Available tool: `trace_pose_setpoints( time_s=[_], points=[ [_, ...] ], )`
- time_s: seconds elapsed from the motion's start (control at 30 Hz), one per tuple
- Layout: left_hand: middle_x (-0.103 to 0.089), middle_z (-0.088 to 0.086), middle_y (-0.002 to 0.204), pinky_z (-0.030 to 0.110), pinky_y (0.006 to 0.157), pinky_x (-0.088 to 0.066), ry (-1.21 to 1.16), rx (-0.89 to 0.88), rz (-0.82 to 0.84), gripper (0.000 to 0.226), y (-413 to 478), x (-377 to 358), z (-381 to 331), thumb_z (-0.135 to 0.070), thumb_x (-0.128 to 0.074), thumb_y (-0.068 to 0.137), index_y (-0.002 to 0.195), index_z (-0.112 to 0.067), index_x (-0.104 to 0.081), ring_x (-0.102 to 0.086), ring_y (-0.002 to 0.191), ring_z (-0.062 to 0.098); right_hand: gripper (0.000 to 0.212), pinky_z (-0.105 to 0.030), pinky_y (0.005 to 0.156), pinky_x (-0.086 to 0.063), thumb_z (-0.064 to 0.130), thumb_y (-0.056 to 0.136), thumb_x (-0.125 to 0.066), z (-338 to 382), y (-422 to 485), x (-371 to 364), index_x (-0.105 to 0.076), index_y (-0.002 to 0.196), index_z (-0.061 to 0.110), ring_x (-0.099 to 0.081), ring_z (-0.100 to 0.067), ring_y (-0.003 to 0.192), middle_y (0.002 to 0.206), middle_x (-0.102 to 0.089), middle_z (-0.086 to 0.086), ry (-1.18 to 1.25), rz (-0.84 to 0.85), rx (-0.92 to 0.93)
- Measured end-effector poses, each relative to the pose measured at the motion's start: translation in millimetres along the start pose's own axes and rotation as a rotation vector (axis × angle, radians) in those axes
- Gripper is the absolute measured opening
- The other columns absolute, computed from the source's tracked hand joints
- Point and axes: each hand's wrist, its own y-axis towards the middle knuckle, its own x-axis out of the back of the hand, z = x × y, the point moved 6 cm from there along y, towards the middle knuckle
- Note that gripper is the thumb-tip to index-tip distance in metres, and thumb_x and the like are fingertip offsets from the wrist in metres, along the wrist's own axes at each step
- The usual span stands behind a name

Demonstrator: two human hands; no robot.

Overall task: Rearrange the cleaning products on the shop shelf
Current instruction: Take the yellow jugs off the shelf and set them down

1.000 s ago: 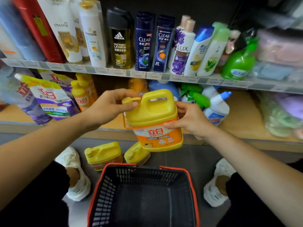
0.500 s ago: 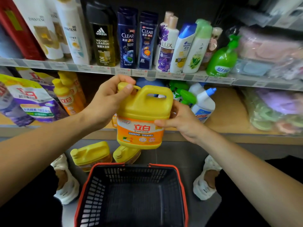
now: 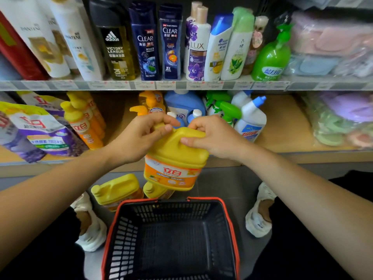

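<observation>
**Jug in both hands, bound for the lower shelf**

Nearest, the basket (image 3: 129,229) stands on the floor between the person's feet. Just beyond it two spare jugs (image 3: 117,190) sit on the floor, side by side. Above them the jug (image 3: 175,160) hangs in the air, tilted, in front of the lower shelf (image 3: 282,128). The left hand (image 3: 139,136) is curled round its cap end. The right hand (image 3: 214,138) grips the top by the handle, thumb on the near face.

The step in hand looks like shelving this jug. A gap (image 3: 119,118) shows on the lower shelf between the yellow pump bottles (image 3: 84,122) and the orange ones (image 3: 149,104), and it seems the likely slot. The next move calls for righting the jug and sliding it in under the upper shelf (image 3: 121,85) without knocking either row of pumps. The spare jugs would follow. Farthest back, shampoos (image 3: 145,41) line the upper shelf.
</observation>
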Motion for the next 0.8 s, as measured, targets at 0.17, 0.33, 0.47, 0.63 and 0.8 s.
trace_pose_setpoints(
  time_s=[0.17,0.33,0.47,0.63,0.8],
  points=[
    [-0.072,0.009,0.107,0.035,0.087,-0.055,-0.035,0.028,0.031,0.019,-6,-8,4,-0.016,-0.062,0.095,0.108,-0.005,-0.069,-0.066,0.101,0.021,0.024,-0.037,0.066,-0.046,0.038,0.083,-0.079,4,-7,3,-0.073,0.084,0.015,-0.064,-0.021,0.079,0.079,-0.069,-0.008,-0.069,-0.021,-0.024],
    [-0.066,0.009,0.089,0.021,0.071,-0.049,-0.067,-0.032,0.037,0.01,-6,-17,-4,-0.011,-0.066,0.092,0.093,-0.002,-0.065,-0.058,0.079,0.003,0.022,-0.017,0.054,-0.036,0.042,0.081,-0.079,10,-15,9,-0.075,0.086,0.021,-0.06,-0.007,0.07,0.073,-0.066,0.004,-0.151,-0.011,-0.005],
    [-0.063,0.016,0.09,0.027,0.073,-0.049,-0.025,-0.089,0.052,0.007,-6,-21,-8,-0.001,-0.063,0.095,0.094,0.005,-0.062,-0.056,0.08,0.01,0.025,-0.021,0.056,-0.038,0.043,0.082,-0.078,13,-18,12,-0.076,0.089,0.019,-0.059,-0.008,0.071,0.076,-0.067,0.004,-0.191,-0.005,0.001],
    [-0.071,0.0,0.092,0.024,0.078,-0.052,0.04,-0.138,0.06,0.005,-8,-18,-11,-0.011,-0.07,0.092,0.093,-0.006,-0.069,-0.065,0.087,0.008,0.03,-0.02,0.05,-0.03,0.045,0.073,-0.085,15,-15,11,-0.076,0.078,0.018,-0.048,-0.007,0.058,0.059,-0.055,0.008,-0.288,0.01,0.002],
    [-0.073,-0.005,0.105,0.031,0.085,-0.054,0.069,-0.105,0.08,0.02,-8,-10,-2,-0.02,-0.073,0.088,0.107,-0.014,-0.072,-0.067,0.098,0.012,0.027,-0.025,0.049,-0.032,0.045,0.069,-0.087,16,-11,18,-0.071,0.066,0.023,-0.052,-0.007,0.059,0.056,-0.059,0.01,-0.23,-0.047,0.002]
  ],
)
